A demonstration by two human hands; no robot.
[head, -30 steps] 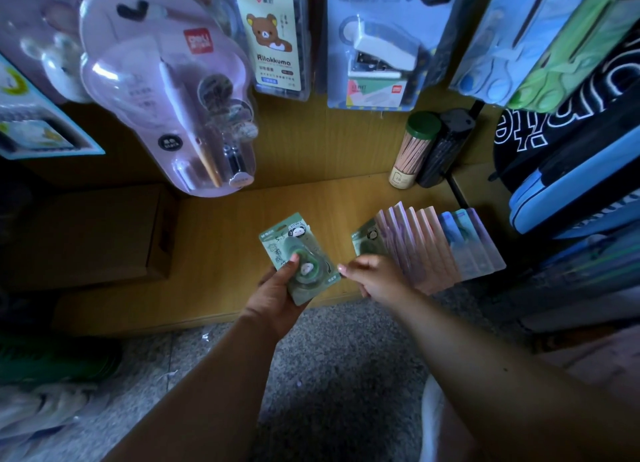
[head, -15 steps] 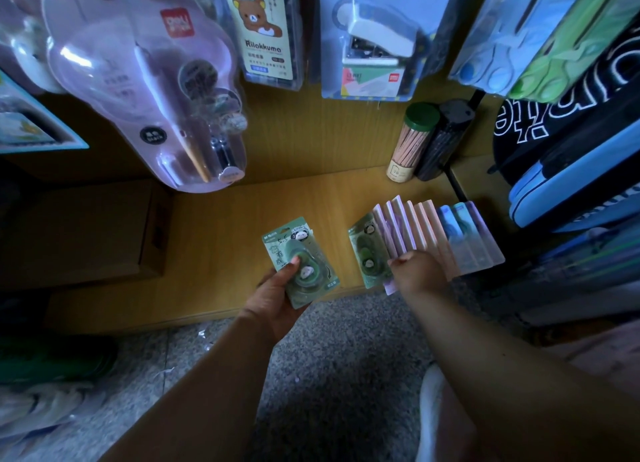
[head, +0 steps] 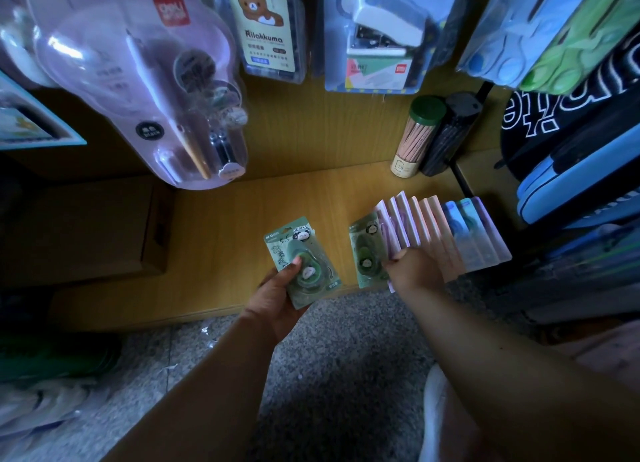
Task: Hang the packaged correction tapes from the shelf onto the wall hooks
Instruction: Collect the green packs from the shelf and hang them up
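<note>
My left hand (head: 277, 293) holds a green packaged correction tape (head: 302, 260) over the front edge of the wooden shelf (head: 242, 219), thumb on its blister. A fanned row of tape packs (head: 440, 233), pink then blue, leans on the shelf at the right. My right hand (head: 414, 271) rests on the row's near end, fingers on a pink pack, with a second green pack (head: 367, 253) standing just left of it. Whether the fingers are closed on a pack is hidden.
Hanging blister packs crowd the wall above: a pink pen set (head: 138, 80), a Rilakkuma card (head: 266, 25), a stapler set (head: 377, 35). A pencil tube (head: 415, 139) stands at the shelf's back. A cardboard box (head: 79, 229) sits left. Pencil cases (head: 581, 170) stack at the right.
My right hand moved right from beside the held green pack onto the near end of the fanned row, uncovering the second green pack. The left hand stayed almost still.
</note>
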